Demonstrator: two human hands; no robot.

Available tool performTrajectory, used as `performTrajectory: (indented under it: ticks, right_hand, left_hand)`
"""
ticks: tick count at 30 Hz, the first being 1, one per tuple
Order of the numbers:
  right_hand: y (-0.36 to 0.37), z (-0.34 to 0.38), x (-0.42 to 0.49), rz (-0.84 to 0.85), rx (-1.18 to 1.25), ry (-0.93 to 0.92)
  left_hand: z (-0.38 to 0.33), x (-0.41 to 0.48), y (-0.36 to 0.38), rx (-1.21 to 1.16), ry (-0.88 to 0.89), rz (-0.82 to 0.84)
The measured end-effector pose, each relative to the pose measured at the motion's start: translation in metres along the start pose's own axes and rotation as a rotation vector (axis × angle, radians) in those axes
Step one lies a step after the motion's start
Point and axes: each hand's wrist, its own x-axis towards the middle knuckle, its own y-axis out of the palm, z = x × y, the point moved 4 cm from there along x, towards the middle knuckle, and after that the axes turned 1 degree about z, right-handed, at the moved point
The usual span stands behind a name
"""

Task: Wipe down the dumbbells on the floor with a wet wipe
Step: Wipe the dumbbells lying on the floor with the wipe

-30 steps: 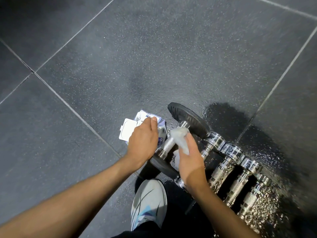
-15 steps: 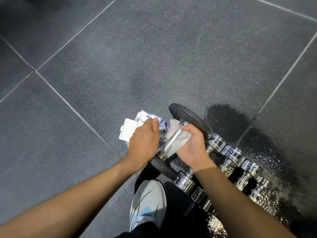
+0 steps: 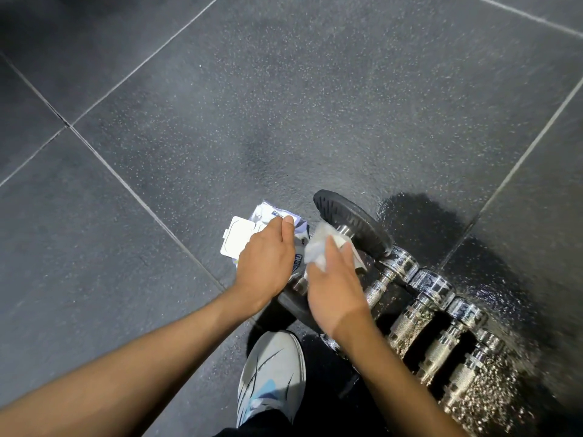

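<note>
Dark speckled rubber floor point(image 3: 284, 105), wet-looking patch around the weights; head view: wet wipe point(image 3: 317, 249), white and bunched, clamped between thumb and fingers of right hand point(image 3: 334, 288), at the bar of the black-plate dumbbell point(image 3: 350, 222) just inside its far plate; bar axis runs far plate to near plate, toward the person, so next stroke probably pulls back along it; right hand nearer; left hand point(image 3: 268, 266) lies on wipe packet point(image 3: 239, 238), fingers hidden, grip can't tell; chrome dumbbells point(image 3: 432, 288) rowed to the right, shiny, knurled.

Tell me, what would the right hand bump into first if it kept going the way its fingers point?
Probably the black plate, just past the wipe that the right hand holds. Depth is hard to judge, so it could graze the bar first.
</note>
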Motion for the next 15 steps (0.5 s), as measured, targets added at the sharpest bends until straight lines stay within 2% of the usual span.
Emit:
performTrajectory:
  ticks: [2, 4, 6, 9, 13, 15]
  right_hand:
    - [0.008, -0.010, -0.007, 0.025, -0.267, -0.013]
    - [0.009, -0.012, -0.013, -0.104, -0.550, -0.171]
    - [0.009, -0.014, -0.007, -0.197, -0.685, -0.329]
    - [0.004, -0.020, 0.017, -0.141, -0.778, -0.470]
    - [-0.008, -0.026, 0.042, -0.115, -1.177, -0.619]
    - [-0.007, -0.012, 0.044, -0.060, -1.331, -0.629]
  left_hand:
    - [0.001, 0.000, 0.000, -0.004, -0.011, -0.005]
    - [0.000, 0.000, -0.001, -0.018, -0.015, -0.008]
    - [-0.003, -0.002, -0.002, -0.020, -0.005, -0.002]
    - [-0.004, -0.003, -0.004, -0.029, -0.005, -0.013]
    - [-0.005, -0.004, -0.003, -0.041, 0.005, -0.011]
    - [-0.005, -0.004, -0.002, -0.039, 0.002, -0.006]
